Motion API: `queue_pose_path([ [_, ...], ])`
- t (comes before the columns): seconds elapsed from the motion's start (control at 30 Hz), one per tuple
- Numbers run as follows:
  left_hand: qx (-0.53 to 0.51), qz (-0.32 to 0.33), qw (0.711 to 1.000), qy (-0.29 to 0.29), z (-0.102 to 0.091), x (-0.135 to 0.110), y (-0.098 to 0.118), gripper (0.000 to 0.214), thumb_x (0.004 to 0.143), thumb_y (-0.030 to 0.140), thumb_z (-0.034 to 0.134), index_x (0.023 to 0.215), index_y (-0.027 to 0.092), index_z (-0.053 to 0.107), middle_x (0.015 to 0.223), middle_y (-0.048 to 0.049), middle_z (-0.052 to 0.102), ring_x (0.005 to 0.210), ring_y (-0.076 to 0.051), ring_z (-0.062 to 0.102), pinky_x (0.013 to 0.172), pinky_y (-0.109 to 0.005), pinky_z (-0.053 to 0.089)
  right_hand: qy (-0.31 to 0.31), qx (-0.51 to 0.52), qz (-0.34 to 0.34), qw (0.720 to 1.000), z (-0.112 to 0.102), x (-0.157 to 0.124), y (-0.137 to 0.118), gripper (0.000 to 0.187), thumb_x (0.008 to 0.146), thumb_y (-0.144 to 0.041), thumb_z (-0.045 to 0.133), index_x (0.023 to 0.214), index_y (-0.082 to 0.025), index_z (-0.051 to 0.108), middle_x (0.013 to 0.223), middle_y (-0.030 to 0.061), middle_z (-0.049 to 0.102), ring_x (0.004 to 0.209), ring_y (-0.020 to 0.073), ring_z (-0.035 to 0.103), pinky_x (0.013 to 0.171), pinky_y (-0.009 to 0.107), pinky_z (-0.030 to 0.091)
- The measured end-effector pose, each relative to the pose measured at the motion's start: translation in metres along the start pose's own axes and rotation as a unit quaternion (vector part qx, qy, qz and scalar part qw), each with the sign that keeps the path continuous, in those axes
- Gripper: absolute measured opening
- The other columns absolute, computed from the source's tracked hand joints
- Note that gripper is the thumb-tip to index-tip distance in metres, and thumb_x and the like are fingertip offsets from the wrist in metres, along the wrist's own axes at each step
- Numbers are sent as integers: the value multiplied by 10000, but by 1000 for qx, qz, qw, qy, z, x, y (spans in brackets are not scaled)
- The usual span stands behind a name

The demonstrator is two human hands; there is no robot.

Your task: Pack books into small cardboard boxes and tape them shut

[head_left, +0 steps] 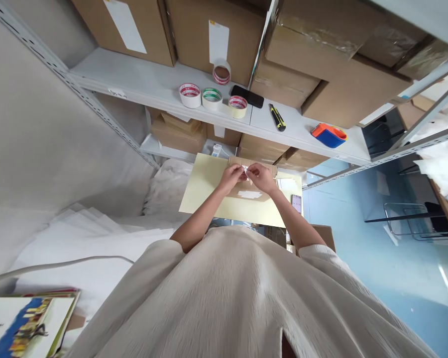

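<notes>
My left hand (232,177) and my right hand (261,177) meet above a small brown cardboard box (251,188) that rests on a pale yellow board (205,191). Both hands have their fingers pinched together on a small white strip (245,170), perhaps tape or a label backing, held between them. A white label (249,194) lies on top of the box, just below the hands.
A white shelf (142,82) in front carries several tape rolls (209,97), a black phone (247,96), a yellow-black utility knife (277,117) and an orange-blue tape dispenser (329,135). Cardboard boxes (313,59) fill the shelves. White sheets (85,238) and a picture book (26,323) lie left.
</notes>
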State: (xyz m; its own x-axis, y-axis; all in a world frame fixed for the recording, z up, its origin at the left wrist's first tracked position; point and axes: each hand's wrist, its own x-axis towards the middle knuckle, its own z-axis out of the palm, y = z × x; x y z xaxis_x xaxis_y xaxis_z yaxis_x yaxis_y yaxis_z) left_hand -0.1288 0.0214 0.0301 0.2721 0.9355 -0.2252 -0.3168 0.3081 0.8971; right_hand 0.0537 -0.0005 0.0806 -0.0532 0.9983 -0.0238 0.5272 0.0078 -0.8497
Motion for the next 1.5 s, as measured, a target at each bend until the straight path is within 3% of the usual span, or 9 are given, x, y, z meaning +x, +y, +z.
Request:
queue_pose_path([
  [0.17, 33, 7, 999, 0, -5, 2, -2, 449, 972, 595, 908, 859, 226, 679, 857, -31, 797, 854, -196, 813, 782, -307, 672, -22, -3, 8, 1000, 3, 1, -11, 279, 961, -595, 805, 963, -321, 756, 1048, 52, 867, 1000, 293, 816, 1041, 482, 662],
  [0.47, 25, 1, 999, 24, -13, -2, 0, 391, 991, 547, 873, 879, 239, 659, 869, -28, 802, 865, -215, 823, 790, -321, 657, -50, -5, -10, 999, 11, 8, -16, 222, 959, -544, 777, 976, -324, 750, 1044, 42, 867, 992, 286, 821, 1030, 471, 653],
  [0.77, 50, 64, 995, 59, -21, -5, 2, 549, 969, 760, 836, 877, 251, 653, 786, -5, 716, 768, -175, 708, 751, -300, 603, -69, 36, -15, 997, 23, 13, -22, 369, 983, -659, 737, 1002, -291, 754, 1049, 59, 862, 1004, 266, 815, 1027, 454, 657],
  [0.93, 51, 86, 994, 41, -23, -2, -1, 523, 1014, 728, 800, 866, 257, 626, 770, 8, 673, 756, -175, 679, 763, -310, 587, -66, 54, -13, 996, 24, 16, -20, 413, 979, -700, 749, 932, -289, 739, 983, 54, 850, 956, 274, 811, 982, 456, 667],
  [1.17, 54, 95, 994, -7, -29, 2, -7, 463, 1003, 648, 832, 862, 247, 648, 760, 8, 677, 748, -169, 670, 798, -319, 581, -64, 60, 51, 995, 25, 22, -9, 358, 954, -646, 773, 871, -299, 747, 894, 23, 833, 894, 254, 817, 900, 420, 689],
  [1.23, 59, 83, 995, 11, -32, 3, -8, 407, 1004, 575, 830, 856, 247, 639, 765, 9, 687, 764, -170, 690, 814, -319, 593, -46, 61, 66, 995, 25, 25, -4, 334, 955, -619, 766, 854, -302, 742, 878, 21, 833, 898, 260, 827, 913, 429, 697],
  [1.33, 61, 59, 993, 85, -44, 5, -7, 289, 993, 423, 789, 835, 257, 614, 712, 38, 632, 721, -158, 675, 775, -298, 581, -4, 81, 90, 993, 25, 33, 4, 335, 949, -610, 768, 839, -297, 726, 884, 44, 843, 910, 278, 838, 937, 453, 709],
  [1.5, 63, 44, 966, 247, -94, 5, 3, 251, 945, 247, 712, 757, 270, 547, 666, 53, 582, 680, -151, 612, 726, -274, 545, 29, 86, 133, 987, 24, 59, 15, 376, 960, -642, 779, 844, -295, 691, 877, 45, 836, 954, 279, 852, 964, 443, 712],
])
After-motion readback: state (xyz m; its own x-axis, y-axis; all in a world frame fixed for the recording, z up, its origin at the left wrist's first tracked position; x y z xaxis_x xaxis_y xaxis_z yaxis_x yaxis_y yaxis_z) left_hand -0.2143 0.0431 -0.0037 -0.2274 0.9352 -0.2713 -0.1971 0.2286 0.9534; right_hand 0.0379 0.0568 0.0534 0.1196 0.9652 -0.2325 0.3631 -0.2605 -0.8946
